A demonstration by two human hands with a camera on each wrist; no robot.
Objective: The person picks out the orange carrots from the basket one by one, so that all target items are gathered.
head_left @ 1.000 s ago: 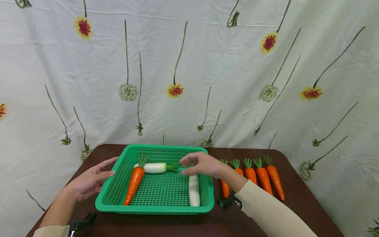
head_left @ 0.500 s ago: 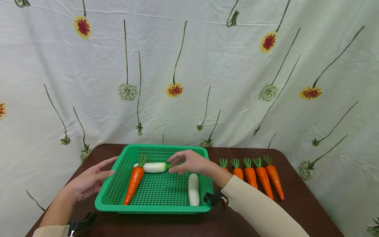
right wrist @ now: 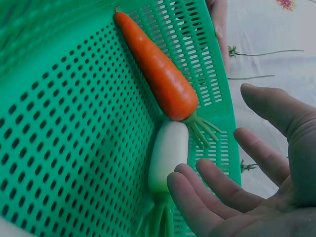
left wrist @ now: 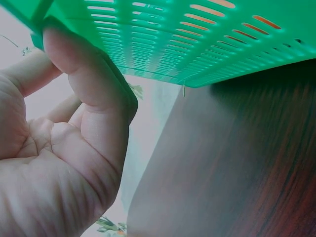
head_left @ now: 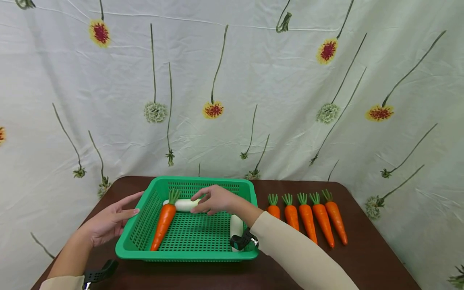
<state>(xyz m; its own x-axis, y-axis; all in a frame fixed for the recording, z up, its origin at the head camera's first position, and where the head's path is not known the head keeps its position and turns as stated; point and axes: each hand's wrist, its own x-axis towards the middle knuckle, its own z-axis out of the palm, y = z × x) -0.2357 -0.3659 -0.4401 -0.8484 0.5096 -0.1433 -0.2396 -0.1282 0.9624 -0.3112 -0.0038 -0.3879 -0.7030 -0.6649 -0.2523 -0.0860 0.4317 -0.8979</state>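
A green plastic basket (head_left: pixel 188 255) stands on the table. My left hand (head_left: pixel 112 221) touches its left rim with thumb and fingertips, the fingers fairly straight. Inside, a carrot (head_left: pixel 164 227) slants along the left side, its green top over the end of a white radish (head_left: pixel 184 205). Above that radish's leafy end hovers my right hand (head_left: pixel 215 200), fingers spread and loosely bent, holding nothing. The right wrist view shows the hand (right wrist: pixel 261 182) apart from the radish (right wrist: pixel 169 153). Another white radish (head_left: pixel 236 225) lies at the basket's right, partly hidden by the wrist strap.
Several carrots (head_left: pixel 320 219) lie in a row on the dark brown table (head_left: pixel 366 249), right of the basket; the right sleeve partly covers some. A white cloth with printed flowers (head_left: pixel 290 100) hangs behind and around the table.
My right hand has moved left inside the basket area, from near its right side to over the back radish's leafy end. The left hand and the vegetables stay put.
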